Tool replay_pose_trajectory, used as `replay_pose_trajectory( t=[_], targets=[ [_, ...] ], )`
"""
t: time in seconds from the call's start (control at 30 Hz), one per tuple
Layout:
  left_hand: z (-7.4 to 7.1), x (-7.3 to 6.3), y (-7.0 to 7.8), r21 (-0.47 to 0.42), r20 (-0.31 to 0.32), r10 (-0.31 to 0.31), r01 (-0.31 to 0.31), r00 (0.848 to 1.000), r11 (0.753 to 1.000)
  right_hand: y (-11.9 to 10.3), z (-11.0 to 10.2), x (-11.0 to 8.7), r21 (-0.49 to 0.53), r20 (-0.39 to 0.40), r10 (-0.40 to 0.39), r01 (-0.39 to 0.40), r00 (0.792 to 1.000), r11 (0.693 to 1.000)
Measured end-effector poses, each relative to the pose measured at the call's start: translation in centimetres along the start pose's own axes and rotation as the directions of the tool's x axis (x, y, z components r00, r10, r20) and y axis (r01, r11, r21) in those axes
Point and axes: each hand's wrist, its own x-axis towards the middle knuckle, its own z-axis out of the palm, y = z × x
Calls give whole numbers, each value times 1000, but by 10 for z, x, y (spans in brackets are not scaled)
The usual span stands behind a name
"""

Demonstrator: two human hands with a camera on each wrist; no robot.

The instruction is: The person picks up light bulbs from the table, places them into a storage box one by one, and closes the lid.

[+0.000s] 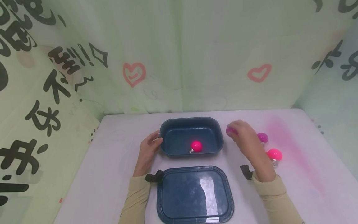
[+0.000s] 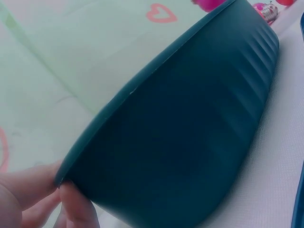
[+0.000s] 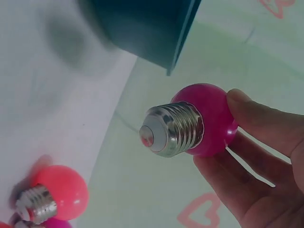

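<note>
My left hand [image 1: 148, 152] pinches the rim of a dark blue plastic box [image 1: 190, 154] at its left end; the left wrist view shows thumb and fingers at the rim's corner. Inside the box lies a pink light bulb [image 1: 197, 146] with a silver screw base. Just right of the box, my right hand [image 1: 246, 137] holds a purple light bulb [image 3: 206, 121] by its round globe. In the right wrist view its metal screw base points away from the fingers, toward the left.
Another purple bulb [image 1: 263, 137] and a pink bulb [image 1: 275, 154] lie on the table right of my right wrist, with a reddish bulb partly hidden there. A dark blue lid [image 1: 181, 193] lies flat in front of the box. Fabric walls [image 1: 195, 62] enclose the white table [image 1: 112, 174].
</note>
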Motion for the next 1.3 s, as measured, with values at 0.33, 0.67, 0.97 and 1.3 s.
replay_pose_trajectory(
  t=[0.33,0.67,0.97,1.3],
  targets=[
    [1,0,-1,19,-9,18,-17,1000,1000,-24,-2,5,41,28,43,-44,999,998],
    [3,1,1,18,-19,11,-11,1000,1000,-34,2,13,41,35,-9,7,999,999],
    [4,4,0,19,-25,11,-11,1000,1000,-40,14,22,37,68,-33,31,997,999],
    [6,7,0,0,-34,3,-3,999,1000,-31,37,31,35,49,-146,144,988,989]
  ],
)
